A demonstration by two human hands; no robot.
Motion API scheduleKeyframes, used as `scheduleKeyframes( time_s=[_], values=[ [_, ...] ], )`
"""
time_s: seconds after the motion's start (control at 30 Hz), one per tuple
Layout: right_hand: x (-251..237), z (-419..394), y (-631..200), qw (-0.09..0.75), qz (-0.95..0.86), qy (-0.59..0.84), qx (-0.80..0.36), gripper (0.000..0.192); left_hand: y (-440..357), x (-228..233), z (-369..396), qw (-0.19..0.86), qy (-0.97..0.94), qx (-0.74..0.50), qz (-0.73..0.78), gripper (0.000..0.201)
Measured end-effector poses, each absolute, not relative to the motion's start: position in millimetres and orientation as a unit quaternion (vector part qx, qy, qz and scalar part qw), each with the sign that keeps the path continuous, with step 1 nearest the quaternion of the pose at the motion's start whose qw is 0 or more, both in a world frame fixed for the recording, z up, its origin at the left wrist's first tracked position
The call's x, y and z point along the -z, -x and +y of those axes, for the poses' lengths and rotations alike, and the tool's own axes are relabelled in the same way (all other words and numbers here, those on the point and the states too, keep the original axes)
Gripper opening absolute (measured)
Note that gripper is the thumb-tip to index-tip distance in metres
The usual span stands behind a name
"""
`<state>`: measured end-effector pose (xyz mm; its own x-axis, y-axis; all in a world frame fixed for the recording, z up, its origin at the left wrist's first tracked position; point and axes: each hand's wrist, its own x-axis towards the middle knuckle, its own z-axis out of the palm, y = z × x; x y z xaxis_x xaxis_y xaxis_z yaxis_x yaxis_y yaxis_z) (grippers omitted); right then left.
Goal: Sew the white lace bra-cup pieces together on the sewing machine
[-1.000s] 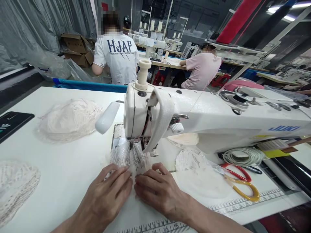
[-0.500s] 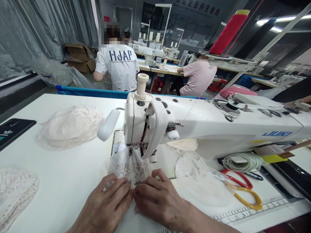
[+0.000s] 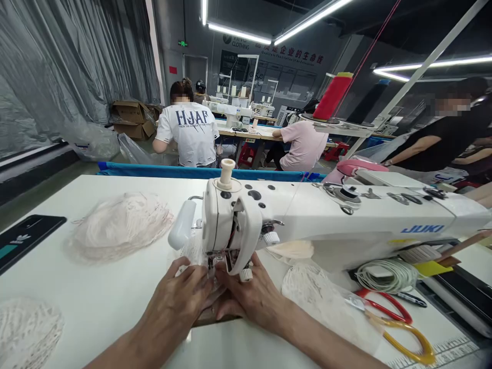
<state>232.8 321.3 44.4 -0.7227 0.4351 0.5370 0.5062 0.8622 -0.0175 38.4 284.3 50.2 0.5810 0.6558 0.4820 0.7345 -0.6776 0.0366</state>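
A piece of white lace fabric (image 3: 193,249) lies under the presser foot of a white sewing machine (image 3: 307,210), mostly covered by my fingers. My left hand (image 3: 186,292) is closed on the lace just left of the needle, fingertips close to the foot. On the other side, my right hand (image 3: 253,292) grips the same lace, its fingers partly hidden behind the machine head and its thumb low, near the table edge of the needle plate. The lace edge between the hands is hard to make out.
White lace pieces (image 3: 123,225) are piled on the left, with another lace piece (image 3: 26,330) nearer. A phone (image 3: 28,238) lies at the far left. Right of my hands are lace cups (image 3: 319,292), orange-handled scissors (image 3: 413,338), red-handled scissors (image 3: 395,305) and coiled cord (image 3: 386,274). Co-workers sit beyond.
Both hands have moved forward, away from me, up to the presser foot. The lace in front of the foot has gone in under it. The head view has tilted up.
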Motion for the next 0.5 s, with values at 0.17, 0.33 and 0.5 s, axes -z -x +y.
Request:
scheduleKeyframes(
  time_s=[0.17, 0.33, 0.5],
  values=[
    [-49.4, 326.3, -231.0, 0.307, -0.911, 0.262, 0.085, 0.045, -36.6, -44.9, 291.9, 0.06, 0.876, 0.248, -0.409, 0.023],
    [-51.5, 321.1, -235.4, 0.267, -0.922, 0.268, 0.084, 0.045, -36.4, -44.1, 292.4, 0.087, 0.877, 0.245, -0.405, 0.022],
    [-49.3, 315.9, -243.1, 0.218, -0.95, 0.223, 0.025, 0.052, -36.5, -33.6, 286.4, 0.171, 0.874, 0.266, -0.369, 0.02]
  ],
)
